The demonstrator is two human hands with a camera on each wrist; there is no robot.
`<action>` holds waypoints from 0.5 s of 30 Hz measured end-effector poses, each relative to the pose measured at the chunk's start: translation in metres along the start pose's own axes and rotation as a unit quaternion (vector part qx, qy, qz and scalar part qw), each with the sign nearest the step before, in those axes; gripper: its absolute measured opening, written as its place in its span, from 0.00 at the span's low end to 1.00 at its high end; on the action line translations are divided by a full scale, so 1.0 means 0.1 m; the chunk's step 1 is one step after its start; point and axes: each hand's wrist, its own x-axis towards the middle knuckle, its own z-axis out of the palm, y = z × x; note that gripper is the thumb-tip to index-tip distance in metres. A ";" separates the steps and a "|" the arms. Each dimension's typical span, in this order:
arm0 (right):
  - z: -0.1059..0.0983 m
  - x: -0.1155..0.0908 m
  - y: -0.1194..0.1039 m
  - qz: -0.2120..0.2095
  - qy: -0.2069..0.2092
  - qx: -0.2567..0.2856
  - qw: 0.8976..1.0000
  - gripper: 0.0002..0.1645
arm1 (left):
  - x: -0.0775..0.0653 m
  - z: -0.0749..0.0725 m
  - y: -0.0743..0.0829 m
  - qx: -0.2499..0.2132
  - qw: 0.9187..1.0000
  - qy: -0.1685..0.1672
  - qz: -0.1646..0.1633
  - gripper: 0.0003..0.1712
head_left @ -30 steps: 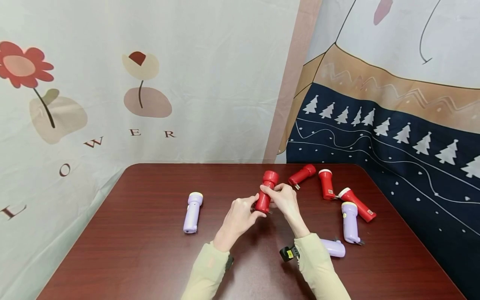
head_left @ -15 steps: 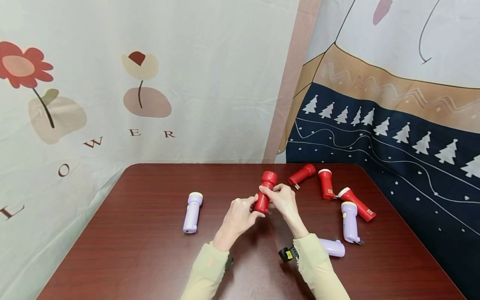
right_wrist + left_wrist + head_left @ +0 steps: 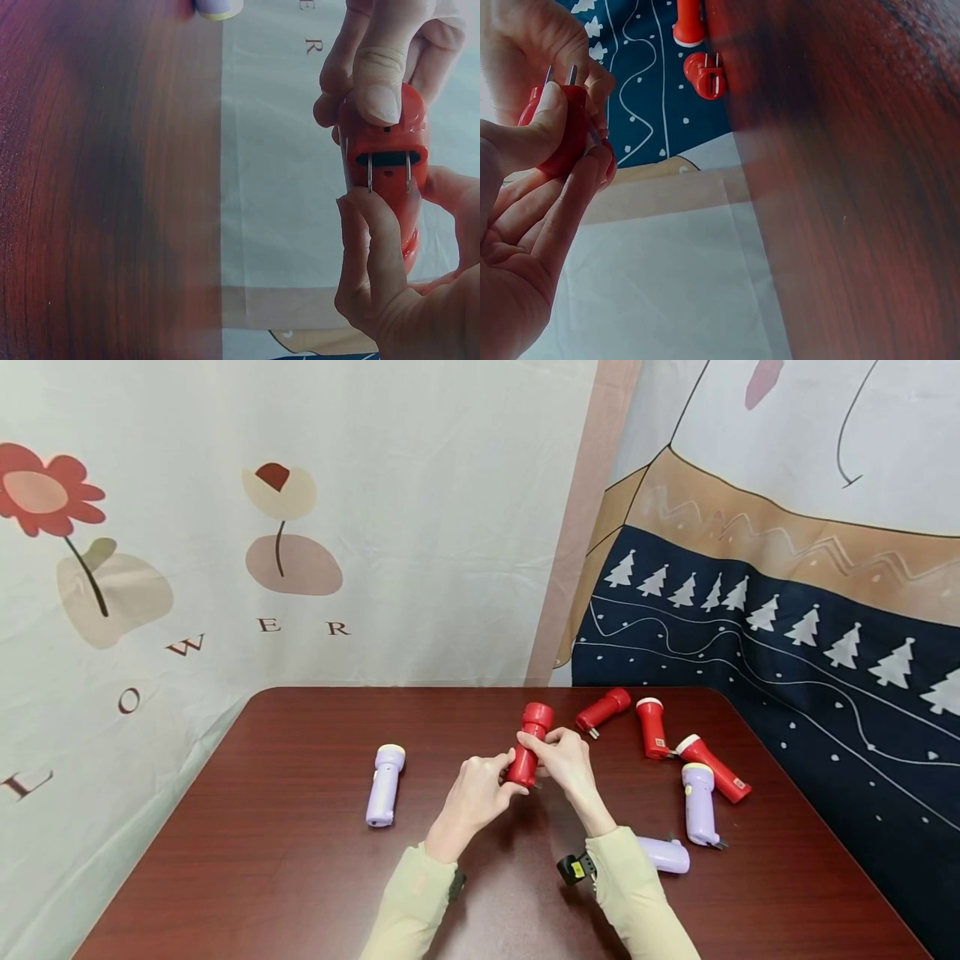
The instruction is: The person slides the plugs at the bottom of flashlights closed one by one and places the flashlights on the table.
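Observation:
Both hands hold one red flashlight (image 3: 537, 717) above the table, tilted, with its wide head pointing away. My left hand (image 3: 477, 792) pinches the tail end between thumb and fingers. At the body, my right hand (image 3: 567, 766) grips from the right side, thumb on top. In the right wrist view two metal plug prongs (image 3: 370, 174) stand out of a slot near the tail, and right fingertips (image 3: 365, 206) lie close to them. The left wrist view shows the prongs (image 3: 572, 75) beside the left thumb (image 3: 546, 116). The flashlight's lens is hidden.
Three more red flashlights, one (image 3: 603, 709) at the back, another (image 3: 652, 728) beside it and one (image 3: 716, 770) farther right, lie on the table (image 3: 300, 877). Lilac flashlights lie at left (image 3: 385, 785), right (image 3: 701, 806) and partly under the right sleeve (image 3: 663, 855).
The red flashlight and both hands have shifted very slightly to the left. Both grips look the same, and the other flashlights have stayed in place.

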 end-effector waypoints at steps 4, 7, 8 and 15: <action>0.00 0.00 -0.01 -0.001 0.002 -0.006 1.000 0.29 | 0.00 0.00 -0.01 0.001 1.000 -0.002 0.001 0.24; 0.01 0.00 -0.01 -0.001 0.002 -0.008 1.000 0.30 | 0.00 -0.01 -0.01 0.005 1.000 -0.001 0.002 0.23; 0.01 0.00 -0.01 -0.001 0.002 -0.009 1.000 0.30 | 0.00 -0.01 -0.01 0.006 1.000 -0.001 0.003 0.23; 0.01 0.00 -0.02 -0.002 0.004 -0.014 1.000 0.29 | 0.00 -0.01 -0.01 0.012 1.000 -0.001 0.005 0.23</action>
